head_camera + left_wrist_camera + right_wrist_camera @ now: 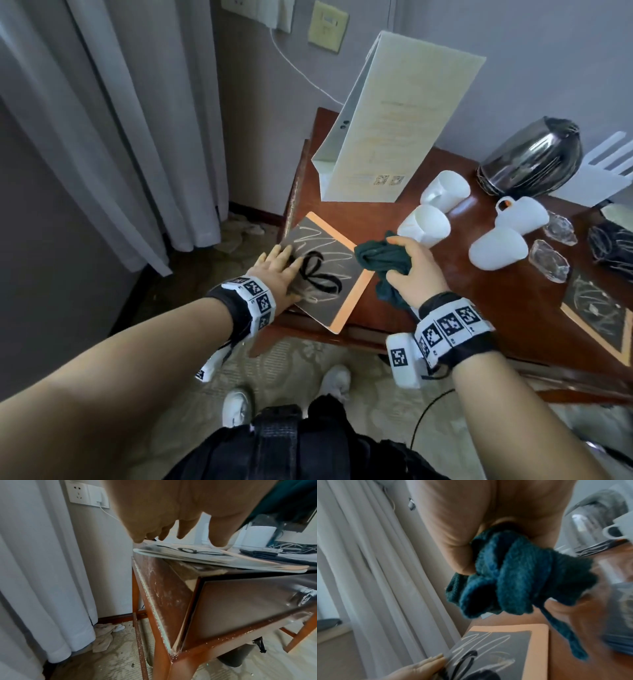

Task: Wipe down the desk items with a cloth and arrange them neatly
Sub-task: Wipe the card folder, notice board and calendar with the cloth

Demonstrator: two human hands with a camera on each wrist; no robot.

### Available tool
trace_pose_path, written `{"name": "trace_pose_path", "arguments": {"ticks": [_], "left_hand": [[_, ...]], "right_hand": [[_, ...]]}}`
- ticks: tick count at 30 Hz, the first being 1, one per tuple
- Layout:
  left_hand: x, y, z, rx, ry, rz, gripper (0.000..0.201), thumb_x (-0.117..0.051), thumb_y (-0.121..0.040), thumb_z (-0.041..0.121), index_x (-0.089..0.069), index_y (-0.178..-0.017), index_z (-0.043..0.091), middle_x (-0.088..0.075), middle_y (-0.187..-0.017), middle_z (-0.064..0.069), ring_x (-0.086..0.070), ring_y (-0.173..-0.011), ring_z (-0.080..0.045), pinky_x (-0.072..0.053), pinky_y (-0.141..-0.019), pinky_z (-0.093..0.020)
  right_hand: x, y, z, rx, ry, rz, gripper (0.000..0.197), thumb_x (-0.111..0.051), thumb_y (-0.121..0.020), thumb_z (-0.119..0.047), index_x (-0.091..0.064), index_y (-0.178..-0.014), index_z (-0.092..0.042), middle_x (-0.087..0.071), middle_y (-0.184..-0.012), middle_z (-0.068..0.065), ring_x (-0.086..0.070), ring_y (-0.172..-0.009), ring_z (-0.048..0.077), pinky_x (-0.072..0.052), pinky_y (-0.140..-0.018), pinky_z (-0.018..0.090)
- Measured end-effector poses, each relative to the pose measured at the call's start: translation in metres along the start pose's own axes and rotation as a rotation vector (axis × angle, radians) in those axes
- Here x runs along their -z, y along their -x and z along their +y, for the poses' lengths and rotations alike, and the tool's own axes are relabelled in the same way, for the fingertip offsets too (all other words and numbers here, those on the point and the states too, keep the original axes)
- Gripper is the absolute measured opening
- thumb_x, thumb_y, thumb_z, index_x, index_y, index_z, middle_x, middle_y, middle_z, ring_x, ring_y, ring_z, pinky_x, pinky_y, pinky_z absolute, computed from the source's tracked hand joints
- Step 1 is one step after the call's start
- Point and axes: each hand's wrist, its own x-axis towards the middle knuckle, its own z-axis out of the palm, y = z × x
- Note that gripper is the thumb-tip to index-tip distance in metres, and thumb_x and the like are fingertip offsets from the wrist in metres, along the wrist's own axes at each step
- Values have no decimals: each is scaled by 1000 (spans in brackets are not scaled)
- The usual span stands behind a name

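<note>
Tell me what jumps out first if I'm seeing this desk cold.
The dark board with pale scribbles and an orange border, lying at the desk's near left corner and jutting over its edge, with the left hand flat on it. Just right of it, the right hand grips a bunched teal cloth above the desk. Behind stand a tall folded card, white cups and a shiny kettle.

- My flat left hand [279, 274] rests on the grey, orange-edged booklet [329, 270] at the brown wooden desk's [445, 294] left corner.
- Four white ceramic mugs [498, 246] lie right of it, behind my right hand [411, 270].
</note>
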Motion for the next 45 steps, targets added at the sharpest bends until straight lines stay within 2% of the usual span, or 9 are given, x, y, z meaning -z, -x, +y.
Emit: {"name": "trace_pose_path", "arguments": {"ticks": [4,9,14,20,27,30,34,39,45], "left_hand": [[-1,-10,8,-42,-57,-24,73,-32,-95,53,5,-149,22,17,-155,-10,13,-143,-26,6,-116,-35],[-5,-10,11,-33,-109,-75,69,-30,-96,49,5,-149,22,18,-155,-12,15,-143,-27,7,-116,-37],[-3,-11,9,-34,-81,-75,71,-34,-95,50,5,-149,26,17,-155,-8,16,-143,-24,6,-115,-36],[-3,-10,7,-40,-48,-48,71,-39,-94,50,1,-149,28,13,-156,-6,13,-144,-23,4,-116,-36],[-3,-12,7,-33,-66,-65,72,-36,-94,52,5,-148,31,21,-155,-2,16,-143,-21,3,-116,-36],[-4,-13,6,-33,-72,-66,72,-35,-94,54,6,-148,31,21,-155,-2,16,-143,-21,3,-116,-36],[-4,-14,6,-27,-88,-73,73,-35,-93,55,6,-148,31,21,-155,-2,16,-143,-21,2,-117,-37],[-3,-15,7,-22,-95,-89,73,-35,-93,56,6,-148,31,21,-155,-2,17,-143,-21,2,-117,-37],[-1,-15,8,-5,-94,-104,73,-36,-93,55,6,-148,32,22,-154,-1,17,-143,-20,3,-116,-35]], "right_hand": [[-15,-40,-24,115,116,-85,55,-55,-80,-3,-45,-132,-21,-40,-134,8,-40,-123,25,-27,-100,20],[-65,-80,-40,61,401,-382,61,-56,-88,-40,-30,-141,-28,-26,-147,4,-26,-132,33,-25,-108,36],[-87,-91,-43,116,421,-277,49,-56,-90,-30,-36,-134,-24,-34,-141,4,-36,-123,32,-37,-98,40],[-97,-116,-60,379,537,-361,49,-52,-91,-22,-37,-136,-32,-30,-143,-3,-35,-123,28,-42,-97,40],[-77,-126,-27,140,514,-200,33,-47,-90,-16,-51,-120,-27,-39,-131,5,-45,-111,31,-44,-82,35],[-61,-112,-5,198,599,-325,36,-47,-88,-11,-52,-120,-27,-40,-127,4,-47,-106,29,-42,-78,31],[-44,-101,-3,338,723,-610,40,-47,-87,-12,-54,-122,-29,-41,-128,1,-51,-106,25,-45,-88,33],[-36,-123,-26,205,294,-134,42,-51,-90,-17,-49,-131,-26,-40,-134,6,-50,-113,29,-40,-92,30],[-99,-126,-53,383,441,-274,43,-54,-90,-27,-47,-132,-33,-34,-139,1,-32,-123,28,-35,-103,35]]}}
